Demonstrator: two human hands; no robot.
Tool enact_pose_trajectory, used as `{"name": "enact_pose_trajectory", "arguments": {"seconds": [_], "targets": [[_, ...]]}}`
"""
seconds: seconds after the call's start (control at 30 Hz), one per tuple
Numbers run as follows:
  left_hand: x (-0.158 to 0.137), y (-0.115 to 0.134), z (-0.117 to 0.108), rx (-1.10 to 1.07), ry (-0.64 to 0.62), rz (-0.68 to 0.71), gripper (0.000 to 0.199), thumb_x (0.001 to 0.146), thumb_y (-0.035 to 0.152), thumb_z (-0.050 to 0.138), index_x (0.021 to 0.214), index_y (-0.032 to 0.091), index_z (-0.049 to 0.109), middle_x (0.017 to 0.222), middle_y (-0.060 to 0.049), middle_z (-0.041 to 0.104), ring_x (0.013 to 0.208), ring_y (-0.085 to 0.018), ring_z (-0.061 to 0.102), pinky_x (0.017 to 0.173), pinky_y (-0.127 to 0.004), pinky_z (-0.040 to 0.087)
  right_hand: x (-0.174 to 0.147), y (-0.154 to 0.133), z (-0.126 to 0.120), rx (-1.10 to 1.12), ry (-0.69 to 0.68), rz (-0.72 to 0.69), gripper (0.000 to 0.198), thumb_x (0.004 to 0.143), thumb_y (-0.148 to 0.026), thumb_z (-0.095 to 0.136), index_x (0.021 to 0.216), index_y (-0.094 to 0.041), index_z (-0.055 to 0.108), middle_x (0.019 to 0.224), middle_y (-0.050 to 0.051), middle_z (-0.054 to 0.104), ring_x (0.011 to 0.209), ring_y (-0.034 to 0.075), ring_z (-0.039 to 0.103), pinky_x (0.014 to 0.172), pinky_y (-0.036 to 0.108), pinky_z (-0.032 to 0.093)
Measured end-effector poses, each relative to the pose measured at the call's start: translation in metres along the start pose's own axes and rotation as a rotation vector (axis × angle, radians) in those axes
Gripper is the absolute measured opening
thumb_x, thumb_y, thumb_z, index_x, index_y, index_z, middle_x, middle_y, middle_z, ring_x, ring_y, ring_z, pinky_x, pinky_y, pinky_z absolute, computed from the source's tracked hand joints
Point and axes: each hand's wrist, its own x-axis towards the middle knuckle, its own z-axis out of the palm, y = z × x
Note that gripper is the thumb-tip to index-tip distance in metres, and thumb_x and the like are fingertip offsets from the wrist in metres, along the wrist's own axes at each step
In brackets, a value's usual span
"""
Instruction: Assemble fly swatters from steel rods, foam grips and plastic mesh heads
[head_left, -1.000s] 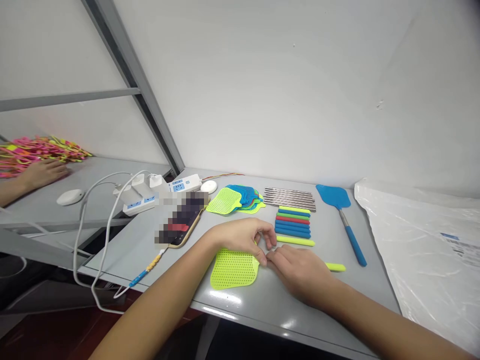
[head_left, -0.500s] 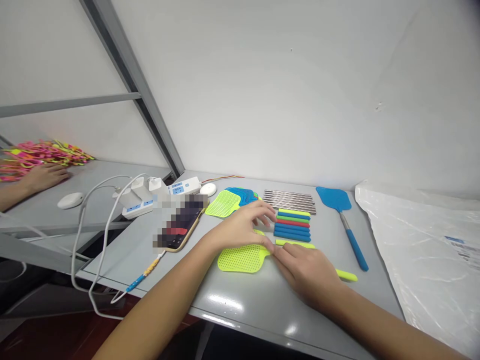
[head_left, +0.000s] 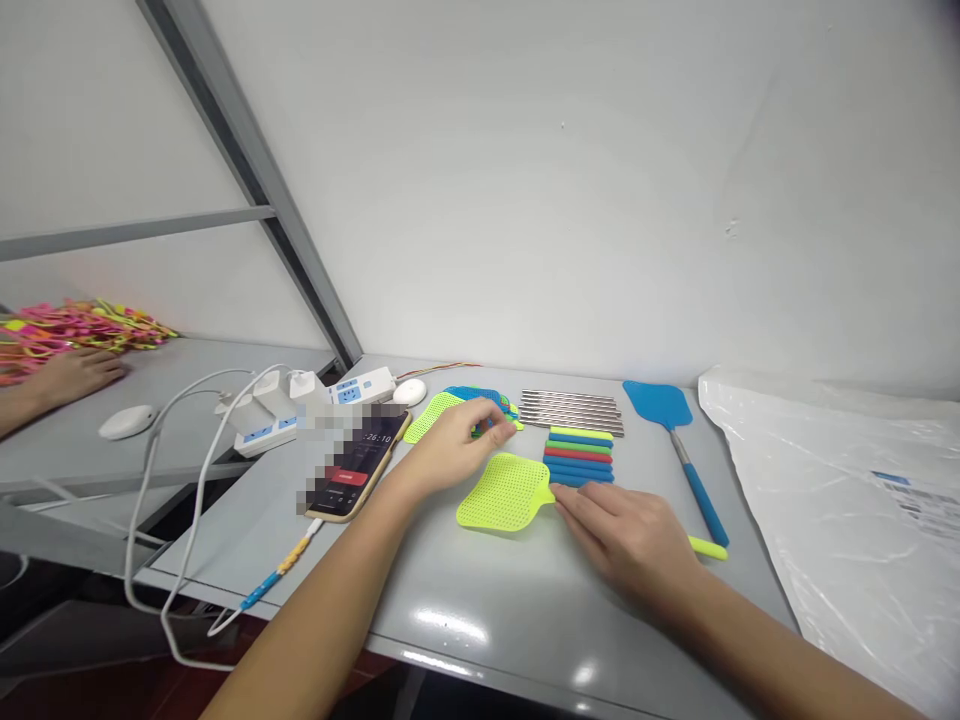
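My right hand (head_left: pixel 630 525) pinches the narrow neck of a yellow-green fly swatter head (head_left: pixel 504 492), whose perforated panel points left over the table. The end of a yellow-green handle (head_left: pixel 709 547) sticks out past my right wrist; its rest is hidden. My left hand (head_left: pixel 457 442) hovers above that head with curved fingers and nothing visible held. Just behind it lies a stack of blue and yellow-green swatter heads (head_left: pixel 431 415), partly covered. Coloured handles (head_left: pixel 577 458) lie in a row beyond my right hand, with thin metal rods (head_left: pixel 570 410) behind them.
A blue fly swatter (head_left: pixel 660 404) lies to the right, beside a white plastic bag (head_left: pixel 840 500). On the left are a phone (head_left: pixel 360 465) with a charging cable, a power strip (head_left: pixel 364 386) and a white round device (head_left: pixel 409 391). Another person's hand (head_left: pixel 79 375) rests by colourful strands (head_left: pixel 82 325).
My left hand has drawn back left from the neck. The yellow-green head in my right hand has shifted slightly right and tilted up. The view has shifted a little.
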Motion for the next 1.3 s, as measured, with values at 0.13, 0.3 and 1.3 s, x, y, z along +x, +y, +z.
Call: {"name": "enact_pose_trajectory", "arguments": {"seconds": [0.13, 0.3, 1.3], "targets": [[-0.001, 0.005, 0.006, -0.079, 0.042, 0.176, 0.024, 0.09, 0.041, 0.051, 0.085, 0.02, 0.062, 0.092, -0.006, 0.063, 0.091, -0.02, 0.055, 0.082, -0.032, 0.04, 0.0, 0.0, -0.003, 0.013, 0.049, -0.022, 0.02, 0.092, -0.017, 0.053, 0.108, -0.016, 0.065, 0.071, 0.001, 0.065, 0.06, 0.012, 0.056, 0.054, 0.027, 0.036], [0.002, -0.006, 0.007, -0.121, 0.197, 0.14, 0.041, 0.095, 0.046, 0.037, 0.071, 0.019, 0.056, 0.076, -0.004, 0.057, 0.076, -0.018, 0.052, 0.075, -0.032, 0.039, -0.002, 0.0, -0.007, 0.053, 0.122, -0.114, 0.024, 0.086, -0.015, 0.061, 0.11, -0.016, 0.063, 0.078, 0.002, 0.068, 0.063, 0.012, 0.058, 0.057, 0.027, 0.041], [0.002, 0.035, 0.054, -1.649, 0.107, -0.502, 0.033, 0.074, 0.005, 0.057, 0.104, 0.017, 0.06, 0.096, -0.005, 0.067, 0.082, -0.016, 0.065, 0.087, -0.032, 0.051, 0.01, 0.026, -0.013, -0.101, 0.261, -0.127, 0.033, 0.08, -0.011, 0.068, 0.112, -0.014, 0.062, 0.078, 0.002, 0.07, 0.06, 0.01, 0.056, 0.056, 0.026, 0.044]]}}
